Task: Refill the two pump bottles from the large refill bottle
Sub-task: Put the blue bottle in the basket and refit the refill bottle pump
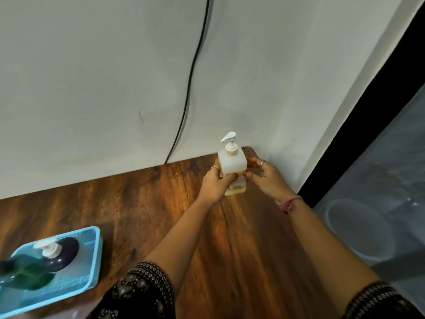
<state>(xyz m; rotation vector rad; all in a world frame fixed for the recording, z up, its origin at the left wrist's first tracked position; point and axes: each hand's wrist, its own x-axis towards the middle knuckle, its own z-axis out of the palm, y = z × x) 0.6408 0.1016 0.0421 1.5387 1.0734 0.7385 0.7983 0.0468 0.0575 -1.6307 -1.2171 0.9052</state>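
**Both hands on the white pump bottle at the far corner**

Nearest to me, at the lower left, I see a light blue tray on the wooden worktop. In it stands a dark pump bottle with a white pump head, and before it a blurred green bottle, cut by the picture edge; I cannot tell what either contains.

Farther away, near the wall, my left hand and right hand are closed around the white pump bottle from both sides. It stands upright, pump on. A little yellowish liquid shows at its bottom; the fingers hide the label and whether the base touches the worktop. A black cable runs down the wall behind.
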